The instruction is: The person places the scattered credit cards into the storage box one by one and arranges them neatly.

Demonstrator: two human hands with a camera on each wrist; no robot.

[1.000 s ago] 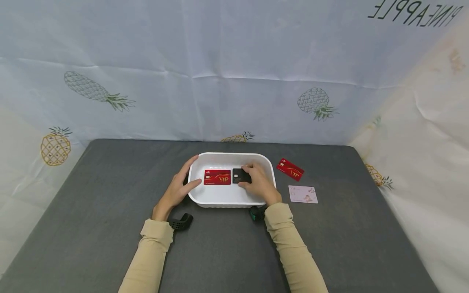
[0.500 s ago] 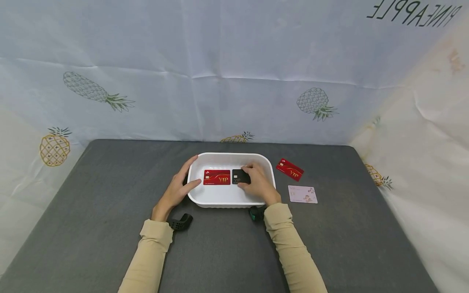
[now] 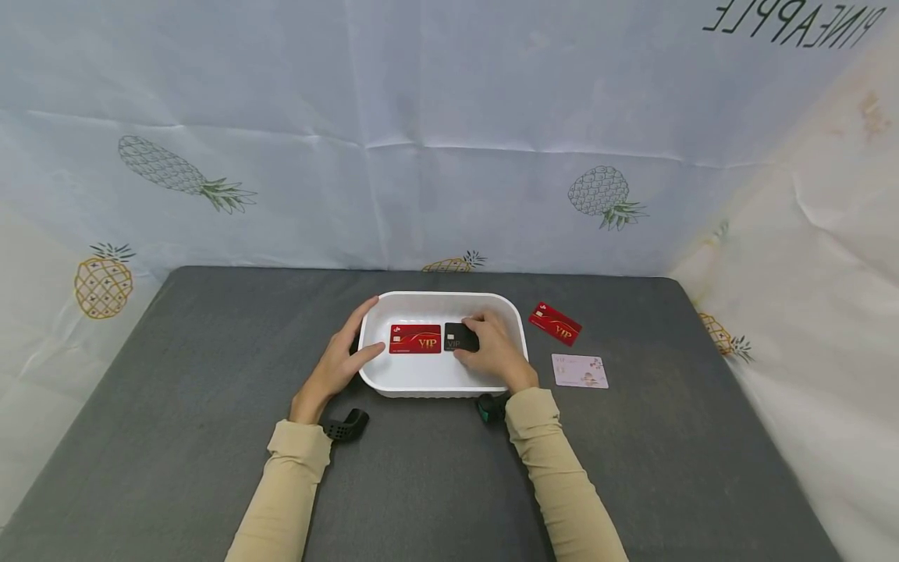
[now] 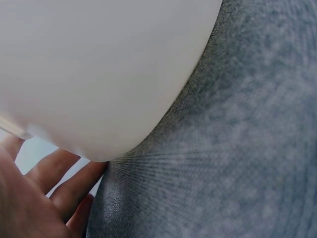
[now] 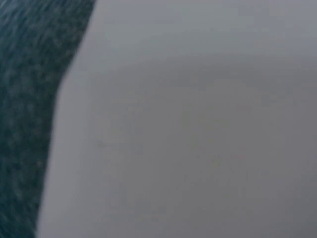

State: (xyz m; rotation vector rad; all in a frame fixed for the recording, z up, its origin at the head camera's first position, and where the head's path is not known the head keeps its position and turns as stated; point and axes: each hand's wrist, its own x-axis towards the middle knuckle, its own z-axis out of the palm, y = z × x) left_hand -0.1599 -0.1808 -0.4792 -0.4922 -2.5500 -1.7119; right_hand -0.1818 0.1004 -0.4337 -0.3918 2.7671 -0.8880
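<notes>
In the head view, a white plastic tray (image 3: 421, 378) lies on the dark grey table. My left hand (image 3: 335, 368) holds its left end, thumb over the rim and the other fingers along the outside wall, where the left wrist view shows the fingers (image 4: 64, 183) against it. Inside the tray a red VIP card (image 3: 415, 339) lies flat, left of a black VIP card (image 3: 456, 336). My right hand (image 3: 497, 357) reaches into the tray and grips the black card between thumb and fingers, covering its right end. The right wrist view shows only blurred tray wall (image 5: 188, 148).
Right of the tray, a second red VIP card (image 3: 556, 323) lies at a slant on the table (image 3: 421, 484). Nearer to me lies a pale pink card (image 3: 579, 371). A pineapple-print cloth (image 3: 456, 94) hangs behind the table.
Both hands, the tray and the cards stay in place. Only a very slight shift of the whole head view shows.
</notes>
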